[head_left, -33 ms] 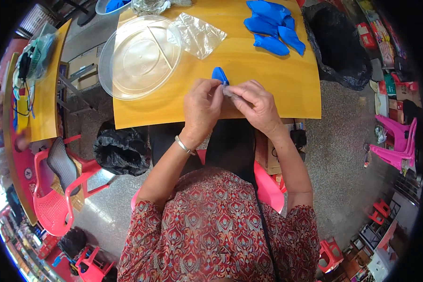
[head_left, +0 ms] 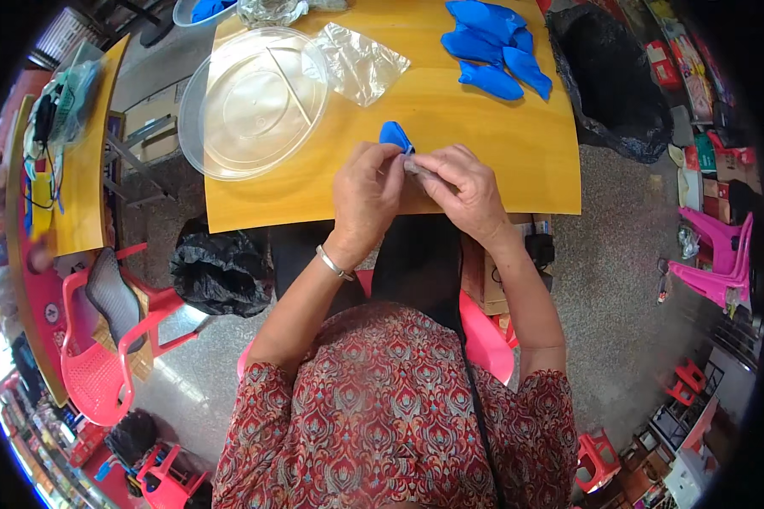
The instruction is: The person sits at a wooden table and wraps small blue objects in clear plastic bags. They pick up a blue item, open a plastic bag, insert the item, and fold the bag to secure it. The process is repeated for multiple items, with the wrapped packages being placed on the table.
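Close to the table's near edge, my left hand [head_left: 367, 187] is closed, pinching the lower end of a small blue petal-shaped piece [head_left: 394, 134] that points away from me. My right hand [head_left: 463, 191] meets it fingertip to fingertip, thumb and fingers pinched at the same end. A small greyish bit shows between the right fingertips; its kind is too small to make out. Several similar blue pieces [head_left: 490, 81] lie in a loose pile at the far right of the yellow table [head_left: 518, 182].
On the table's left lies a round clear plastic lid [head_left: 255, 106] with a thin stick [head_left: 290, 87] across it, beside a crumpled clear plastic bag [head_left: 361, 66]. Black bin bags stand open at the right [head_left: 607, 85] and lower left [head_left: 221, 271]. A pink chair [head_left: 102, 373] stands left.
The tip of the blue piece has shifted very slightly to the left. Both hands keep nearly the same place.
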A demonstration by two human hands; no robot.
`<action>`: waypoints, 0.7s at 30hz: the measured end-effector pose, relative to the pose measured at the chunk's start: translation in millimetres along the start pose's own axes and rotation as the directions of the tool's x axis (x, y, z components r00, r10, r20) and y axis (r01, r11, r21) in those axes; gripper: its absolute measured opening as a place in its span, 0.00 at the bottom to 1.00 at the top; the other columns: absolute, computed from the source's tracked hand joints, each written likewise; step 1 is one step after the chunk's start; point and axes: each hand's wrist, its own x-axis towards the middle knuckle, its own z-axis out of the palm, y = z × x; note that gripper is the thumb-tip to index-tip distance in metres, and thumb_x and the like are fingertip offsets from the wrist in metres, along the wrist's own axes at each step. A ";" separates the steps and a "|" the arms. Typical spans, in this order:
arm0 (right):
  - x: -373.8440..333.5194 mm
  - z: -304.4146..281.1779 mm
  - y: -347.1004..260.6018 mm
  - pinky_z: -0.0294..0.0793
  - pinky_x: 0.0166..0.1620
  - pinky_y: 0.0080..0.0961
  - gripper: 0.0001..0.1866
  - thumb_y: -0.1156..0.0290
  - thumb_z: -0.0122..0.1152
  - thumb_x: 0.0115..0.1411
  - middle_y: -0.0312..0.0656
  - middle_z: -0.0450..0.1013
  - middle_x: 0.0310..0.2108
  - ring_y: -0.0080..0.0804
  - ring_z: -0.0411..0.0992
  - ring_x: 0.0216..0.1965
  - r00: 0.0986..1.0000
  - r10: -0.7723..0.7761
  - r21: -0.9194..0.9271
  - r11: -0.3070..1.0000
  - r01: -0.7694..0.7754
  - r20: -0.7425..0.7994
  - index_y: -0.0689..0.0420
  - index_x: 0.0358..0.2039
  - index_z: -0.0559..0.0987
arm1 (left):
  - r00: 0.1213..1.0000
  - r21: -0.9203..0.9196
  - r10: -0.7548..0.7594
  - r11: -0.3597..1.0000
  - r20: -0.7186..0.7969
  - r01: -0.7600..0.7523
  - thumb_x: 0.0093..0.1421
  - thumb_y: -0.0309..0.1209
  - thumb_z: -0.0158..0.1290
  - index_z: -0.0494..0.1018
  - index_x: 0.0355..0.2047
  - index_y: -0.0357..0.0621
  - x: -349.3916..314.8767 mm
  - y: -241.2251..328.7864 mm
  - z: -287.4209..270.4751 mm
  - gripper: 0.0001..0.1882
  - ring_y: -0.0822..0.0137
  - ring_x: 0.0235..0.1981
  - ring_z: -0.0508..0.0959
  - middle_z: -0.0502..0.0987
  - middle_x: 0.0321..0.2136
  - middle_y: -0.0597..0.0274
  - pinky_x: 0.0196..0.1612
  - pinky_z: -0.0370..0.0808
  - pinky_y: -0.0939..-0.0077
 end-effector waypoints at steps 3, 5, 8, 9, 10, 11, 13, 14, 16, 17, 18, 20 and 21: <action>-2.0 2.2 0.0 0.70 0.39 0.37 0.12 0.76 0.60 0.54 0.45 0.73 0.31 0.45 0.70 0.34 1.000 0.016 -0.090 0.996 -0.016 -0.007 0.59 0.40 0.79 | 0.988 0.104 0.154 0.982 0.017 -0.155 0.55 0.21 0.58 0.75 0.32 0.39 -1.8 -3.6 -0.1 0.04 0.64 0.25 0.76 0.75 0.26 0.57 0.29 0.72 0.74; -2.7 3.6 -1.1 0.70 0.40 0.38 0.12 0.76 0.59 0.54 0.46 0.73 0.31 0.45 0.71 0.35 0.999 0.035 -0.132 0.991 -0.034 0.005 0.60 0.41 0.79 | 0.979 0.125 0.201 0.971 0.029 -0.203 0.54 0.21 0.58 0.75 0.32 0.40 -2.3 -6.4 0.8 0.05 0.60 0.26 0.76 0.74 0.26 0.55 0.30 0.72 0.72; -3.4 5.6 -0.3 0.71 0.39 0.37 0.13 0.76 0.60 0.54 0.47 0.73 0.31 0.46 0.71 0.34 0.991 0.123 -0.053 0.991 -0.125 -0.048 0.60 0.42 0.79 | 0.957 0.105 0.286 0.952 0.046 -0.289 0.54 0.20 0.57 0.75 0.33 0.41 -2.2 -10.1 2.2 0.07 0.58 0.27 0.76 0.74 0.27 0.55 0.30 0.72 0.71; -2.5 6.4 0.0 0.71 0.38 0.36 0.13 0.76 0.60 0.54 0.47 0.74 0.31 0.45 0.72 0.34 0.985 0.156 -0.021 0.987 -0.158 -0.068 0.60 0.42 0.79 | 0.957 0.092 0.284 0.953 0.058 -0.289 0.54 0.20 0.57 0.75 0.34 0.41 -2.7 -9.2 3.2 0.07 0.60 0.27 0.76 0.74 0.27 0.56 0.30 0.72 0.72; -0.8 8.1 0.6 0.72 0.38 0.35 0.13 0.76 0.60 0.54 0.47 0.74 0.31 0.44 0.72 0.34 0.978 0.188 0.015 0.982 -0.187 -0.086 0.60 0.42 0.79 | 0.957 0.083 0.283 0.954 0.069 -0.288 0.54 0.19 0.57 0.75 0.34 0.41 -3.7 -8.2 3.7 0.07 0.61 0.27 0.76 0.74 0.27 0.57 0.30 0.72 0.73; 0.0 9.0 0.8 0.72 0.37 0.33 0.13 0.76 0.61 0.54 0.47 0.74 0.31 0.44 0.73 0.34 0.970 0.219 0.052 0.975 -0.215 -0.103 0.60 0.42 0.79 | 0.956 0.075 0.281 0.955 0.080 -0.287 0.55 0.19 0.57 0.75 0.35 0.40 -4.5 -7.8 3.9 0.07 0.63 0.28 0.76 0.74 0.27 0.58 0.31 0.72 0.74; 0.3 8.0 -0.1 0.72 0.36 0.30 0.12 0.76 0.61 0.55 0.46 0.74 0.31 0.39 0.74 0.33 0.969 0.234 0.145 0.964 -0.221 -0.079 0.60 0.41 0.79 | 0.986 -0.028 0.159 0.987 0.055 -0.157 0.57 0.20 0.56 0.74 0.36 0.39 -4.0 -12.0 3.2 0.06 0.70 0.28 0.75 0.75 0.27 0.62 0.32 0.72 0.78; 0.5 7.3 -0.8 0.72 0.36 0.28 0.11 0.76 0.61 0.55 0.45 0.74 0.31 0.36 0.74 0.33 0.968 0.241 0.191 0.956 -0.225 -0.066 0.60 0.41 0.79 | 0.994 -0.080 0.095 0.993 0.047 -0.091 0.58 0.21 0.56 0.74 0.36 0.38 -3.4 -13.5 2.2 0.06 0.73 0.28 0.75 0.75 0.27 0.65 0.32 0.72 0.80; -0.3 5.3 -3.0 0.72 0.37 0.25 0.10 0.77 0.61 0.56 0.42 0.75 0.31 0.30 0.74 0.34 0.951 0.309 0.282 0.915 -0.289 -0.027 0.60 0.39 0.80 | 0.989 -0.289 -0.124 0.947 0.080 0.142 0.60 0.23 0.55 0.74 0.36 0.37 -1.4 -12.7 -0.7 0.04 0.78 0.30 0.73 0.75 0.28 0.68 0.34 0.71 0.83; -1.1 4.4 -3.2 0.72 0.37 0.23 0.09 0.77 0.60 0.56 0.41 0.75 0.32 0.27 0.74 0.35 0.940 0.341 0.324 0.890 -0.321 -0.005 0.60 0.39 0.80 | 0.967 -0.386 -0.228 0.887 0.114 0.254 0.61 0.23 0.55 0.74 0.36 0.37 -0.7 -12.0 -1.1 0.04 0.80 0.30 0.73 0.75 0.29 0.70 0.35 0.71 0.84; -3.4 5.5 1.1 0.72 0.40 0.22 0.10 0.78 0.60 0.57 0.39 0.75 0.34 0.25 0.74 0.36 0.938 0.348 0.382 0.868 -0.318 -0.008 0.61 0.41 0.79 | 0.970 -0.380 -0.223 0.892 0.099 0.244 0.61 0.23 0.55 0.74 0.35 0.37 -0.9 -12.8 -0.1 0.04 0.80 0.29 0.73 0.75 0.28 0.68 0.33 0.72 0.84; -5.4 8.3 10.2 0.72 0.45 0.19 0.11 0.78 0.58 0.59 0.36 0.75 0.40 0.22 0.73 0.40 0.934 0.357 0.497 0.813 -0.305 -0.012 0.62 0.44 0.78 | 0.975 -0.364 -0.211 0.905 0.068 0.222 0.60 0.22 0.55 0.74 0.34 0.36 0.0 -14.0 1.6 0.03 0.79 0.26 0.74 0.76 0.26 0.65 0.29 0.72 0.82; -6.3 9.1 12.4 0.72 0.46 0.20 0.12 0.79 0.58 0.59 0.37 0.75 0.40 0.23 0.73 0.40 0.907 0.421 0.625 0.710 -0.324 -0.007 0.62 0.45 0.77 | 0.981 -0.350 -0.191 0.917 0.036 0.191 0.60 0.22 0.55 0.74 0.35 0.36 -1.0 -16.6 3.3 0.03 0.79 0.25 0.74 0.75 0.26 0.65 0.28 0.72 0.82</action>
